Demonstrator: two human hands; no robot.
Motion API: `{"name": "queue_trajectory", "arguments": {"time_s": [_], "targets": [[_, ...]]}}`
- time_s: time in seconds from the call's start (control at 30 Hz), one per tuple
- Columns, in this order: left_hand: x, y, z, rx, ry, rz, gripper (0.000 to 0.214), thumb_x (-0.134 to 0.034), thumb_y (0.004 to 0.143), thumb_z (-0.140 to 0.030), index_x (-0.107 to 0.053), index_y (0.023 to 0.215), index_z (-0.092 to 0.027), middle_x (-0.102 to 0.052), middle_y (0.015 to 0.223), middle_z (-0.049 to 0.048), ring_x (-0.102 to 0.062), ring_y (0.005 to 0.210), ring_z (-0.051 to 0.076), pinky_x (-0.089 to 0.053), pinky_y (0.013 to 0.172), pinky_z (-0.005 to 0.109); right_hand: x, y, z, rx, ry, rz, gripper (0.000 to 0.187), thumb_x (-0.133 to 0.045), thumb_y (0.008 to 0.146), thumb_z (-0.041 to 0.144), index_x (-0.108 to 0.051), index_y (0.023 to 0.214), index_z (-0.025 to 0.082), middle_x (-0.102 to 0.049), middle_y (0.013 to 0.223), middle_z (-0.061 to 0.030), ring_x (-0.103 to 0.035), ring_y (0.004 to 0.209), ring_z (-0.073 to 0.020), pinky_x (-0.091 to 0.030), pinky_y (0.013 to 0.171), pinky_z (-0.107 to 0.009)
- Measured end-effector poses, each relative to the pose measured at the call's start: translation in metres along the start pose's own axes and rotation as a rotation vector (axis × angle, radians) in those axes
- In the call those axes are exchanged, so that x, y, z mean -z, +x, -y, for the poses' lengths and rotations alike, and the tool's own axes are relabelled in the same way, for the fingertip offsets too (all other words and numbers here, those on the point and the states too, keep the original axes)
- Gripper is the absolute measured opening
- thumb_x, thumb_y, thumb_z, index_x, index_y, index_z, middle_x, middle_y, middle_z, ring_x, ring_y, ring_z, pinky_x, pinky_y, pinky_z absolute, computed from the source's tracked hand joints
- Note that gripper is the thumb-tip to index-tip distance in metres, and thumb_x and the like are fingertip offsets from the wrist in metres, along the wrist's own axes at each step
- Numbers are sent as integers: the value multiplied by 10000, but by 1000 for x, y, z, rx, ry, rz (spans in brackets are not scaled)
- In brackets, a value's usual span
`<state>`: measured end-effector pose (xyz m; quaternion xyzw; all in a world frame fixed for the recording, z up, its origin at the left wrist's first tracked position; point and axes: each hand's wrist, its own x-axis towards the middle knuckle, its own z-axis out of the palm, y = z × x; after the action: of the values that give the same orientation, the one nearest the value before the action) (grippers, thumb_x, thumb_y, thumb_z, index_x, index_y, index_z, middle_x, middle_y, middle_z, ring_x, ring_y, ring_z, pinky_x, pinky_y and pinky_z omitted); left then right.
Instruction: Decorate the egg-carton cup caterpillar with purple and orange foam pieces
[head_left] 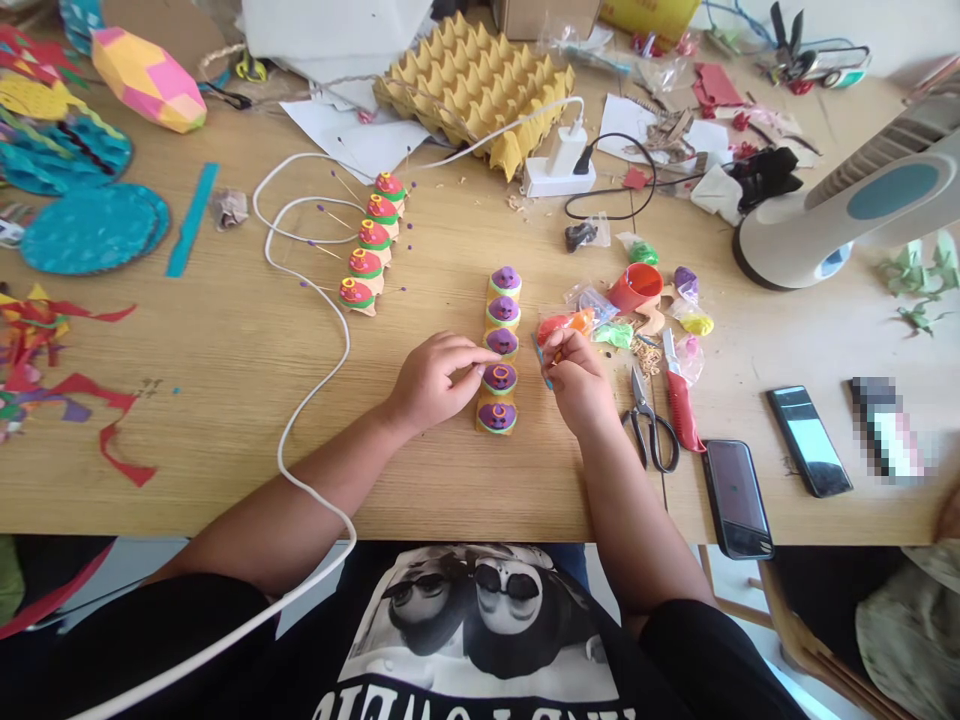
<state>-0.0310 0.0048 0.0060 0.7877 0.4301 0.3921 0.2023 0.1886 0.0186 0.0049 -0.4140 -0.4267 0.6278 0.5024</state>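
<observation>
A strip of egg-carton cups (496,432) stands in front of me, its cups topped with purple clay. The two nearest cups carry small orange rings and dark dots. My left hand (439,380) is closed at the strip's left side, thumb and index finger against the fourth cup from the back. To the right of the strip, my right hand (576,382) is pinched around a thin blue stick (540,362); a small orange bit shows by its fingertips. Further back lies a second strip (366,263) with red and green clay tops and pins stuck out sideways.
Scissors (646,425), a red-handled knife (681,400), bagged clay (615,333) and a red cup (636,288) lie to the right. Phones (739,498) sit at the front edge. A white cable (283,440) crosses my left arm. An egg tray (472,90) and a fan (825,220) stand behind.
</observation>
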Motion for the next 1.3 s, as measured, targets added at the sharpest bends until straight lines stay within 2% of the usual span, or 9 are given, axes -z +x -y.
{"name": "queue_trajectory", "arguments": {"time_s": [0.1, 0.3, 0.43, 0.6, 0.7, 0.87, 0.97, 1.1, 1.3], "targets": [[0, 0, -1, 12, -6, -28, 219, -585, 891, -143, -735, 1036, -207, -752, 948, 35, -659, 873, 167, -499, 848, 330, -1, 1, 0, -37, 47, -22, 283, -510, 587, 64, -558, 817, 222, -523, 805, 18, -466, 686, -105, -383, 598, -221], [2, 1, -3, 2, -13, -40, 209, -589, 890, -147, -733, 1032, -204, -747, 938, 34, -661, 871, 165, -501, 842, 327, -5, -1, 3, -88, 90, -76, 129, -663, 759, 202, -576, 849, 234, -624, 904, 17, -583, 780, -95, -485, 694, -213], [2, 1, -3, -16, -20, -33, 201, -585, 897, -165, -732, 1028, -206, -747, 943, 38, -664, 877, 167, -504, 848, 330, -5, -1, 5, -107, 72, -66, 193, -707, 797, 316, -598, 936, 238, -670, 949, 10, -605, 749, -81, -506, 679, -200], [2, 1, -2, -22, -23, -32, 191, -583, 899, -175, -733, 1013, -206, -745, 929, 41, -664, 870, 169, -505, 840, 333, -5, -1, 6, -127, 78, -62, 253, -721, 808, 370, -584, 970, 234, -683, 867, 14, -558, 613, -64, -481, 576, -185], [2, 1, -2, -19, -21, -30, 188, -580, 902, -180, -731, 1011, -207, -744, 931, 43, -662, 871, 170, -505, 841, 335, -4, -1, 7, -135, 79, -46, 260, -719, 810, 380, -581, 979, 238, -695, 915, 2, -603, 672, -79, -517, 616, -198], [3, 1, -5, -35, -20, -41, 185, -578, 913, -186, -724, 1025, -206, -732, 923, 40, -649, 863, 164, -499, 840, 329, -5, -4, 9, -139, 125, 34, 301, -744, 772, 282, -563, 1011, 256, -720, 1042, -6, -672, 834, -112, -549, 694, -224], [4, 1, -7, -49, -2, -67, 162, -600, 917, -214, -721, 1025, -213, -720, 926, 37, -639, 871, 164, -492, 846, 333, -8, -8, 11, -134, 108, 104, 279, -718, 799, 286, -555, 1024, 256, -735, 1010, -5, -644, 711, -99, -504, 598, -213], [5, -1, -9, -97, 61, -135, 134, -662, 897, -265, -724, 1012, -236, -686, 924, 30, -612, 871, 166, -479, 838, 335, -14, -13, 13, -107, 30, 191, 303, -702, 834, 358, -547, 1077, 264, -746, 992, -13, -504, 521, -72, -431, 498, -222], [5, -4, -13, -115, 171, -164, 160, -722, 853, -335, -745, 1004, -285, -622, 911, 38, -562, 881, 186, -461, 857, 369, -23, -19, 16, -86, -40, 323, 374, -704, 856, 371, -531, 1174, 279, -734, 993, -17, -498, 521, -73, -443, 493, -225]]}}
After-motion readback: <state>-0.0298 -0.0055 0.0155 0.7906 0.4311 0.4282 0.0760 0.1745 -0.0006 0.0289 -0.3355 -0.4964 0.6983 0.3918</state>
